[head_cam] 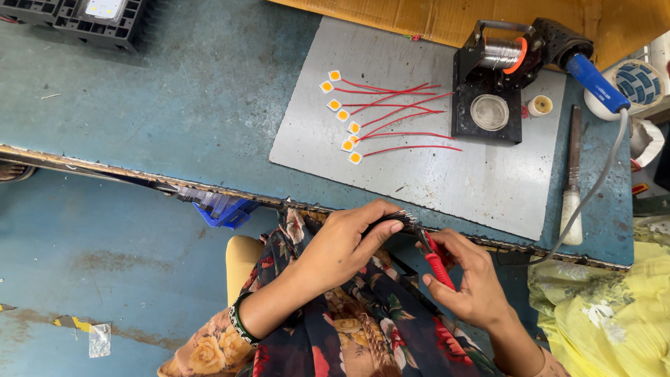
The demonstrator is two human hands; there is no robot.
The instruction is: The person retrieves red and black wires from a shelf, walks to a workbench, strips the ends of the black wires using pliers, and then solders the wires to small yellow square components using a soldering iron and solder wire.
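Left hand: the left hand (345, 244) pinched a bundle of dark wires (396, 218) between thumb and fingers, just off the table edge (209, 195).
Right hand: the right hand (469, 279) was clenched round red-handled pliers (434, 258), jaws at the wire ends.
Table: a grey mat (447, 181) held red wires (398, 112) with small yellow chips, well apart from both hands.
Open room: bare blue tabletop lay left of the mat.

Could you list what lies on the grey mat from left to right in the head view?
Small yellow square chips → red wires → black stand holding a solder spool → small white roll → blue-handled soldering iron.
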